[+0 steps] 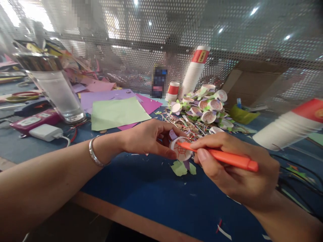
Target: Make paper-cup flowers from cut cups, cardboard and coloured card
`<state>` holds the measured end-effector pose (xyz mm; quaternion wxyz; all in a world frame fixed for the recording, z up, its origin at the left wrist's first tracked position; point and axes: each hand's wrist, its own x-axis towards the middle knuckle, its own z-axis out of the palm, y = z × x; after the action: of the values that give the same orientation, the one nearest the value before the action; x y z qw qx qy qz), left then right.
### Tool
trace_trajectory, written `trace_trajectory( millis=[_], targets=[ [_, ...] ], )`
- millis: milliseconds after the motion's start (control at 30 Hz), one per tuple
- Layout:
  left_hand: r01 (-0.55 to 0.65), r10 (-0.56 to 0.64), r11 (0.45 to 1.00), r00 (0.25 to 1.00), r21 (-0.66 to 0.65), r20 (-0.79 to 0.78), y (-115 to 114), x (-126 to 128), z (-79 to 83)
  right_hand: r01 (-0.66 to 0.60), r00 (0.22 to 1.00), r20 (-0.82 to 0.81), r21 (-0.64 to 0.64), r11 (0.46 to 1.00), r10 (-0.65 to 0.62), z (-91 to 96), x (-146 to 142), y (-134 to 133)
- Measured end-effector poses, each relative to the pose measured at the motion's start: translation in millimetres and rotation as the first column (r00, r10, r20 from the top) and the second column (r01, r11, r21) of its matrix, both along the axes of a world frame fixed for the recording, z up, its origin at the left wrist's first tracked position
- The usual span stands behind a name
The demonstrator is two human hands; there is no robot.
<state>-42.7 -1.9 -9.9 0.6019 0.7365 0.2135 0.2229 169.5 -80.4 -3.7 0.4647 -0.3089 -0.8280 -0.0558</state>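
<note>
White round paper cup base (180, 155), orange-lined, is over blue surface (141, 188), left grip (150, 137) pinching its rim, so I'd hold it steady and stroke lightly with the orange plastic marker (229, 158) pinched in right grip (237, 168).

Cup base (182, 152): white, round, rimmed, inner face toward the camera, bearing an orange-red grid pattern; 1 purple tab (173, 135) above, 2 green paper pieces (179, 168) below. Orange marker (229, 158): slanted, tip over the pattern.
</note>
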Motion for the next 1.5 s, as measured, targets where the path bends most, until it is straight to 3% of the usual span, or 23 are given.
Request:
trace_trajectory(
  millis=[1200, 1500],
  targets=[
    [0.003, -0.004, 1.000, 0.999, 0.016, 0.038, 1.3, 0.3, 1.1, -0.053, 0.998, -0.023, -0.006, 0.999, 0.053, -1.1, 0.1, -0.9],
    [-0.006, 0.004, 0.999, 0.999, 0.044, 0.035, 1.4, -1.0, 1.7, -0.009, 1.000, -0.022, 0.006, 1.000, 0.009, -1.8, 1.8, -0.8]
  ],
)
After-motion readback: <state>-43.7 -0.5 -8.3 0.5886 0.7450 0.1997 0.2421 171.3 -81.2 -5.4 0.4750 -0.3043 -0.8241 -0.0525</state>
